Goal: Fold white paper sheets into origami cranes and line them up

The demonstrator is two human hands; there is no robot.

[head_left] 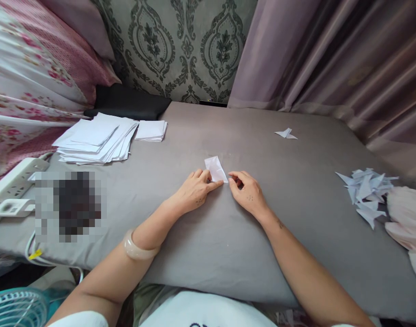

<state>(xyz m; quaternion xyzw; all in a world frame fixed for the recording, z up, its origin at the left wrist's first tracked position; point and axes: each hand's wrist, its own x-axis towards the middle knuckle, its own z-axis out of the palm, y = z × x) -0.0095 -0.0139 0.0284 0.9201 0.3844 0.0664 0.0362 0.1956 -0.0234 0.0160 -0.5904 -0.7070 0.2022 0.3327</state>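
A small folded piece of white paper [216, 169] lies on the grey bed sheet in front of me. My left hand [194, 190] is closed at its left and lower side, the index finger stretched along the lower edge and pressing it down. Just off the paper's lower right corner is my right hand [248, 193]. Its fingers are loosely curled with a gap between thumb and index finger, and no object shows between them. Whether its fingertips touch the corner I cannot tell.
Large paper sheets [95, 138] and a smaller paper stack [151, 131] lie back left. Folded paper pieces [368, 188] are heaped right, beside pale cloth [405, 218]; a single folded piece [287, 133] lies farther back. A power strip [15, 181] and fan [18, 309] are left.
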